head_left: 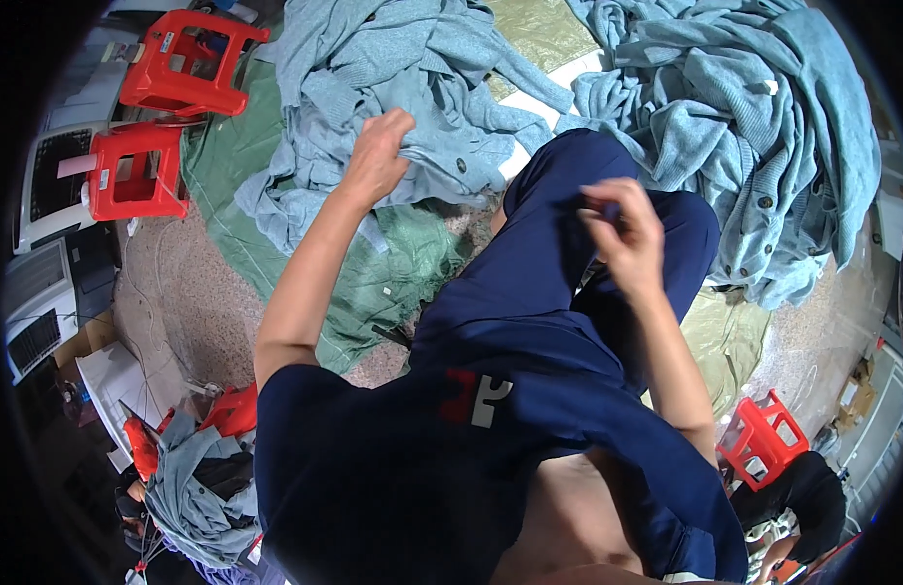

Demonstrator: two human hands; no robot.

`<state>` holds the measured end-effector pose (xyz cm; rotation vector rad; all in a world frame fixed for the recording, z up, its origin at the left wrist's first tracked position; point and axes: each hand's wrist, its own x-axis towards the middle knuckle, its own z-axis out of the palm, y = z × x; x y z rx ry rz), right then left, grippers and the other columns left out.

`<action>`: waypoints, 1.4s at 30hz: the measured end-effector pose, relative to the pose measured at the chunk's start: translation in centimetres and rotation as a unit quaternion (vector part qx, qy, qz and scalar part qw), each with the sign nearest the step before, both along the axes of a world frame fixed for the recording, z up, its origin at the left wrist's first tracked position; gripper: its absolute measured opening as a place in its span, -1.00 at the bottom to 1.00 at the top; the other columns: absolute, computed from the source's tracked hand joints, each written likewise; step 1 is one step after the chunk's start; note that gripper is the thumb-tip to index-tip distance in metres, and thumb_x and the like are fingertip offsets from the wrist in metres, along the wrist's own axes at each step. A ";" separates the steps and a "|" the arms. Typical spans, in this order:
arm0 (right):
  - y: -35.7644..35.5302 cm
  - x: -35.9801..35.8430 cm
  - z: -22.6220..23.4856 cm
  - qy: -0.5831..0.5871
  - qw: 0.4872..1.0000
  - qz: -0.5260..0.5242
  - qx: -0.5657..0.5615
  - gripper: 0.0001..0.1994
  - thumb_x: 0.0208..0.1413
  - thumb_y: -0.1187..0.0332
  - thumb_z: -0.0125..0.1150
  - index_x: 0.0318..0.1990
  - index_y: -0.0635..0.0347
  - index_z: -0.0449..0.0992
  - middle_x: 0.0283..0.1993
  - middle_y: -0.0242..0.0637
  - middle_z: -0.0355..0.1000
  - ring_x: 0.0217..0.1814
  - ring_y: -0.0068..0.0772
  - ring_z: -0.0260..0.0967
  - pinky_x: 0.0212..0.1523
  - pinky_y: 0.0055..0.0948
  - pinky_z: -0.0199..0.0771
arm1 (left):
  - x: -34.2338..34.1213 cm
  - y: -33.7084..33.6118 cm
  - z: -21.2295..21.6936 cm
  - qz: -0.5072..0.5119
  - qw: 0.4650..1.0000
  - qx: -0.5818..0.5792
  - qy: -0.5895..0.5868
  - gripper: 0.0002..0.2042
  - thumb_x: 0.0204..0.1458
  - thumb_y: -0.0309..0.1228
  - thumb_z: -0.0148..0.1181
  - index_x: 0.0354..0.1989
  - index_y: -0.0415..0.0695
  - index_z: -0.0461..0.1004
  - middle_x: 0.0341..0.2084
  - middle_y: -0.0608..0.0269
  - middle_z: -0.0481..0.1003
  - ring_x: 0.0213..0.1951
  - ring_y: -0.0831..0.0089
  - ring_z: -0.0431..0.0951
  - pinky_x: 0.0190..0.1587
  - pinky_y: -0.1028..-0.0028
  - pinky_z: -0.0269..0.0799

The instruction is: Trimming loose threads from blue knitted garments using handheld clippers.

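My left hand (378,158) hovers at the near side of a heap of light blue knitted cardigans (373,97), its fingers curled in. Whether it pinches any of the knit or something small cannot be made out. Over my knees in dark blue trousers (529,249), my right hand (627,237) is raised with fingers bent round and thumb drawn toward them. A dark patch shows inside its curl, too unclear to name. To the right lies a second large pile of the same buttoned cardigans (714,117).
Green sheeting (237,214) and yellowish sheeting (724,336) lie under the piles on a speckled floor. Red plastic stools (139,175) stand at the left, another red stool (763,439) at the lower right beside a person in black (802,497). More blue garments (198,487) hang lower left.
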<state>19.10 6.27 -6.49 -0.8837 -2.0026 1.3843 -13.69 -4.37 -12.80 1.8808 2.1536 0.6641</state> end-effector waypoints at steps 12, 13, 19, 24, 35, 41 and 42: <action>-4.0 -12.9 -0.2 0.108 0.985 0.023 0.130 -0.56 -0.21 0.47 0.35 -0.14 0.27 0.28 -0.07 -0.11 0.22 -0.05 -0.07 0.22 -0.09 -0.26 0.33 | 3.8 -3.3 12.6 0.091 0.928 0.264 -0.246 -0.85 -0.12 -0.63 0.22 -0.41 -0.20 0.37 -0.35 0.36 0.44 -0.30 0.62 0.39 -0.21 0.61 0.28; -3.7 -13.1 -0.1 0.130 0.981 0.011 0.142 -0.65 -0.17 0.46 0.28 -0.19 0.27 0.31 -0.13 -0.13 0.26 -0.08 -0.07 0.23 -0.12 -0.26 0.32 | 4.2 -3.3 13.0 0.099 0.916 0.278 -0.272 -0.85 -0.11 -0.62 0.22 -0.41 -0.19 0.37 -0.36 0.38 0.44 -0.30 0.63 0.38 -0.21 0.62 0.28; -2.8 -12.2 1.4 0.198 0.974 0.034 0.106 -0.73 -0.14 0.47 0.20 -0.22 0.26 0.35 -0.21 -0.17 0.31 -0.13 -0.11 0.28 -0.14 -0.28 0.33 | 4.9 -2.9 13.6 0.090 0.903 0.301 -0.294 -0.87 -0.07 -0.60 0.23 -0.41 -0.18 0.38 -0.34 0.36 0.44 -0.28 0.62 0.39 -0.18 0.61 0.27; -2.6 -12.4 1.1 0.057 0.985 0.058 0.151 -0.78 0.01 0.47 0.15 -0.15 0.23 0.42 -0.21 -0.27 0.40 -0.12 -0.43 0.40 -0.09 -0.46 0.38 | 5.8 -2.2 11.8 0.088 0.911 0.280 -0.289 -0.85 -0.14 -0.63 0.23 -0.44 -0.19 0.38 -0.42 0.38 0.41 -0.33 0.65 0.36 -0.23 0.63 0.27; 3.3 0.7 11.0 0.329 0.915 -0.060 0.227 -0.75 0.04 0.51 0.12 -0.09 0.33 0.44 -0.06 -0.16 0.42 -0.13 -0.34 0.41 -0.06 -0.45 0.38 | 13.0 1.6 7.8 0.044 0.923 0.377 -0.065 -0.41 -0.25 -0.38 0.39 -0.02 -0.19 0.23 -0.13 0.03 0.31 -0.10 0.07 0.34 -0.02 0.19 0.26; 2.8 17.9 18.5 0.337 0.869 -0.196 0.305 -0.55 0.15 0.23 -0.07 0.00 0.52 0.36 -0.13 0.10 0.41 -0.09 -0.02 0.48 0.00 -0.02 0.49 | 12.6 5.2 12.8 0.037 0.840 0.541 -0.014 -0.37 -0.23 -0.36 0.34 0.06 -0.21 0.19 -0.05 -0.08 0.26 -0.04 0.03 0.26 0.02 0.18 0.12; 3.5 22.9 19.0 0.319 0.873 -0.191 0.315 -0.55 0.15 0.23 -0.07 0.00 0.52 0.36 -0.12 0.09 0.42 -0.09 -0.02 0.48 0.00 -0.03 0.49 | 11.3 4.6 13.0 0.089 0.825 0.558 -0.002 -0.43 -0.26 -0.39 0.32 0.00 -0.17 0.25 -0.13 0.06 0.33 -0.10 0.12 0.31 -0.02 0.23 0.14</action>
